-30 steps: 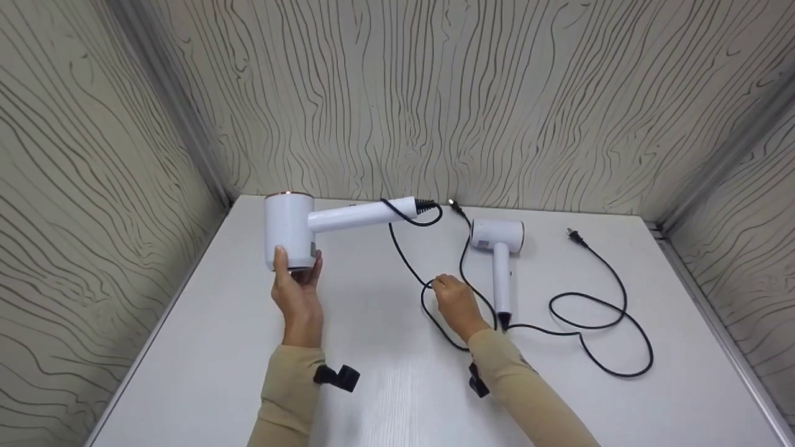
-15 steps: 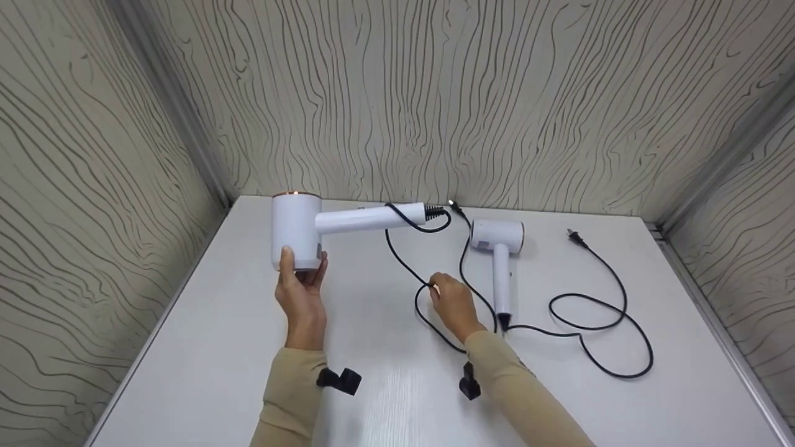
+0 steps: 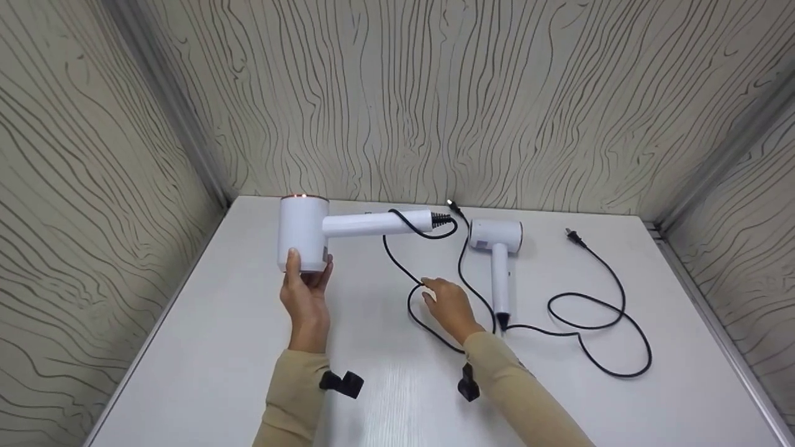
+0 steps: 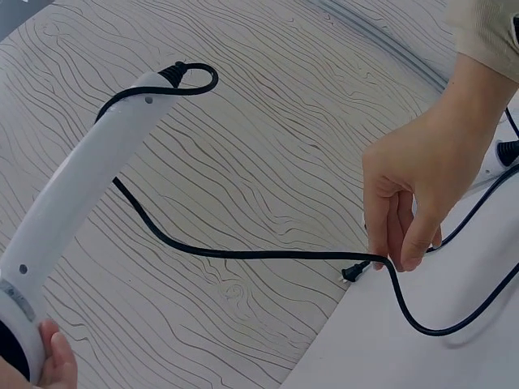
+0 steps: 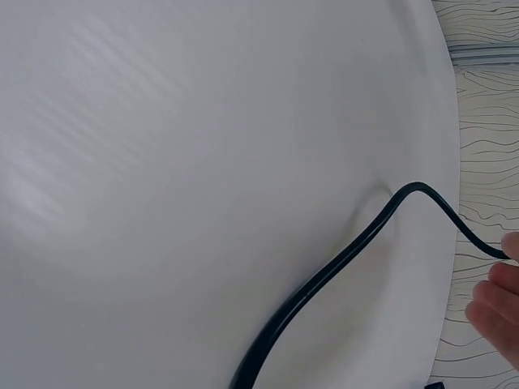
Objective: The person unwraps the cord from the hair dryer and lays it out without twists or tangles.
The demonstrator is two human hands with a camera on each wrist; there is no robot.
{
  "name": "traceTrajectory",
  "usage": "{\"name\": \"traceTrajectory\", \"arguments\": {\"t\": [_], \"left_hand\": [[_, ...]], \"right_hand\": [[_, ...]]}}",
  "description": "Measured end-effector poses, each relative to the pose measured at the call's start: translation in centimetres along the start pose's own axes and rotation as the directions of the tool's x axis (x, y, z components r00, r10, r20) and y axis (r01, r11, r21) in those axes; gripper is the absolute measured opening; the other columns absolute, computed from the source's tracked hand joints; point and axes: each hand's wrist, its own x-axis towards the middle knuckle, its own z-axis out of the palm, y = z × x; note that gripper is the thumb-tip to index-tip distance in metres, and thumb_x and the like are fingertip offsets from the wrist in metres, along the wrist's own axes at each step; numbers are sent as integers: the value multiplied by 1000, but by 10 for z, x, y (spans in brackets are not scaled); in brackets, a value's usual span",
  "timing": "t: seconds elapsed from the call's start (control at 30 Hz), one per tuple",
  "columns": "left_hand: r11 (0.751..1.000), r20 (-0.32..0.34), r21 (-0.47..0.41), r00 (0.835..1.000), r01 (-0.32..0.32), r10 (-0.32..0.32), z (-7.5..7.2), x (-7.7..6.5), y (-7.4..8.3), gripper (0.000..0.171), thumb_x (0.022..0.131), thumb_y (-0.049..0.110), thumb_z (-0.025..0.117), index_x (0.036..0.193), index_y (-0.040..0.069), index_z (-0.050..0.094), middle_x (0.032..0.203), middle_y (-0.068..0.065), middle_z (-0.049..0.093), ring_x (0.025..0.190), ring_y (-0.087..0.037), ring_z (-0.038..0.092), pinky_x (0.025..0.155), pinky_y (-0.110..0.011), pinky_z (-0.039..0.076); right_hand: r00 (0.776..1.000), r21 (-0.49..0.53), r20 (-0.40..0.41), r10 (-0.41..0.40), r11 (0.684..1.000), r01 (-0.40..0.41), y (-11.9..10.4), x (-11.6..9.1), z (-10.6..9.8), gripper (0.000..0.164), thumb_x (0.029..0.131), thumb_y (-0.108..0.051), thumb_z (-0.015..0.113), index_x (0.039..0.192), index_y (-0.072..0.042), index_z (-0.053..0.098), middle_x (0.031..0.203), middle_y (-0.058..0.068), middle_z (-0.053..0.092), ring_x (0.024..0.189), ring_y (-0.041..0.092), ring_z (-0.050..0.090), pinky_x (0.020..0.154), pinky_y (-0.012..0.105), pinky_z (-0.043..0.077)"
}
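Observation:
My left hand (image 3: 305, 305) grips a large white hair dryer (image 3: 303, 231) by the lower end of its barrel. The barrel stands upright, its copper-coloured rim on top, and the handle (image 4: 77, 178) points right in the head view. A black power cord (image 4: 235, 254) leaves the handle end and loops once over the handle. My right hand (image 3: 452, 305) holds this cord at its fingertips, where it bends sharply down in the left wrist view; the thumb stands apart from the index finger. Only a few right fingers (image 5: 496, 301) show in the right wrist view.
A smaller white hair dryer (image 3: 500, 273) lies right of my right hand. Its black cord (image 3: 621, 298) curls over the right of the white table (image 3: 211, 347). Two plugs, one left (image 3: 454, 207) and one right (image 3: 574, 236), lie toward the back. Wood-patterned walls (image 3: 410, 99) enclose the table.
The large hair dryer has shifted right and slightly down with my left hand, its handle now more level. My right hand has moved a little left with the cord, thumb spreading from the index finger.

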Motion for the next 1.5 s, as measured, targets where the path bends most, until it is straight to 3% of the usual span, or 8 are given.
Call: {"name": "traceTrajectory", "arguments": {"t": [0.3,0.6,0.93,1.23,1.5], "left_hand": [[999,3,-30,1000,-19,19,0,-1,-4,60,98,39,44,142,0,32,116,-9,50,86,-11,68,84,-21,57],[1000,-6,-15,1000,-10,10,0,-2,-4,58,98,39,44,142,3,31,118,-9,48,89,-12,67,86,-22,57],[1000,-16,3,1000,0,0,-2,-2,-5,60,98,41,44,142,3,32,117,-9,50,85,-10,68,85,-22,57],[1000,0,28,1000,6,-6,-1,-5,-5,60,98,43,44,143,5,33,119,-8,49,88,-10,67,87,-21,56],[998,14,66,1000,8,-9,-1,-8,-6,59,99,46,42,144,10,31,124,-7,48,101,-14,65,96,-26,55]], "right_hand": [[1000,13,-17,-19,1000,19,-2,-1,-5,24,85,-7,70,108,0,70,103,16,74,97,29,71,84,37,59],[998,32,-52,-42,999,43,-4,1,-15,20,86,-8,69,105,-1,71,102,14,74,95,28,71,83,37,59],[991,83,-112,-72,993,81,-9,4,-28,19,84,-6,70,102,0,71,97,14,74,85,25,71,73,34,60],[982,121,-154,-106,985,125,-25,13,-35,18,85,-7,70,102,-2,72,96,12,74,82,23,71,71,30,60],[964,134,-223,-142,976,175,-43,22,-36,16,84,-7,72,99,-4,73,95,10,75,81,21,71,71,26,60]]}}
